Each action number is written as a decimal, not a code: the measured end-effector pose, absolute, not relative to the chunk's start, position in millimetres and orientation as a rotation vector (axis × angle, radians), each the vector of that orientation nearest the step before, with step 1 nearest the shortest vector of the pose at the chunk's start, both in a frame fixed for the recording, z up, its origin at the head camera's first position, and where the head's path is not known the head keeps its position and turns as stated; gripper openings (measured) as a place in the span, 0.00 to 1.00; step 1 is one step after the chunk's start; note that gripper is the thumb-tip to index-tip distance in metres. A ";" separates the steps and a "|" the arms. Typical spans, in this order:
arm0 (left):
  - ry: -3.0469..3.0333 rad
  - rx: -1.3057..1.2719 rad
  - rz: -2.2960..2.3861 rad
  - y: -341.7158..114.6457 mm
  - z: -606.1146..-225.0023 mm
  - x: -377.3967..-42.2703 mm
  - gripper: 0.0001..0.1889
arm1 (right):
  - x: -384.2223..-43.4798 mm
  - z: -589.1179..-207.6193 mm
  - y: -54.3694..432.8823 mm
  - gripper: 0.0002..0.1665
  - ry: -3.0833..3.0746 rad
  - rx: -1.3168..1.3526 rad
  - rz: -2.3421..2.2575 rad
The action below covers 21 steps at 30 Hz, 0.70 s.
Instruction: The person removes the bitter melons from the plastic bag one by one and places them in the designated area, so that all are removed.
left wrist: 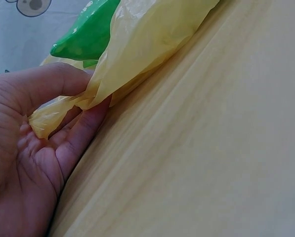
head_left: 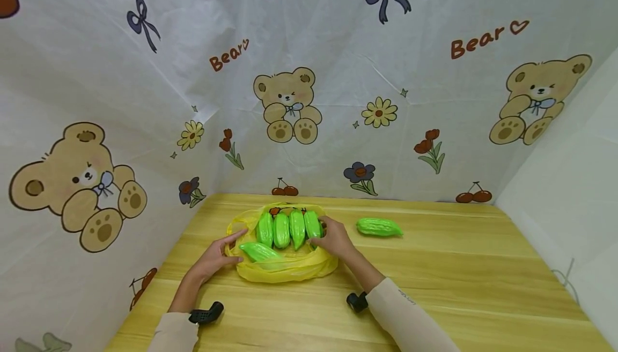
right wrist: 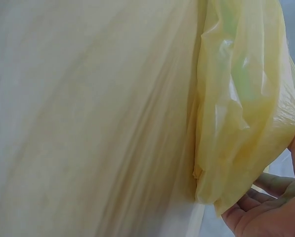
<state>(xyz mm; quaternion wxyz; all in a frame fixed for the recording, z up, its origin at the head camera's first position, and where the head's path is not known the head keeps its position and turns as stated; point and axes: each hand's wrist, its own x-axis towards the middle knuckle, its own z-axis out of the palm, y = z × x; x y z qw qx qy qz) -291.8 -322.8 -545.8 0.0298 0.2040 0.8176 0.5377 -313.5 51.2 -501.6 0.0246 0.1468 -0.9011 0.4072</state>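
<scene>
A yellow plastic bag lies spread with its mouth up on the table. Inside it, several glossy green toy bitter melons stand side by side in a row, and one more bitter melon lies slanted in front of them. My left hand is at the bag's left edge; in the left wrist view its thumb and fingers pinch the thin plastic. At the other side, my right hand grips the rightmost bitter melon, thumb near its lower end. The bag hides that melon in the right wrist view.
Another bitter melon lies on the wooden table, to the right of the bag. A white cloth printed with bears hangs behind the table and along its left side. A thin cable shows by the right edge.
</scene>
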 end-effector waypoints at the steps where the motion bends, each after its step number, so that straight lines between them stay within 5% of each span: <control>1: 2.522 0.625 1.657 -322.6 -545.6 -291.9 0.40 | -313.4 -502.2 51.3 0.41 -2.782 0.449 1.270; 21: 2.527 0.584 1.647 -321.6 -544.2 -290.4 0.40 | -309.8 -492.9 56.4 0.28 -2.547 0.333 1.506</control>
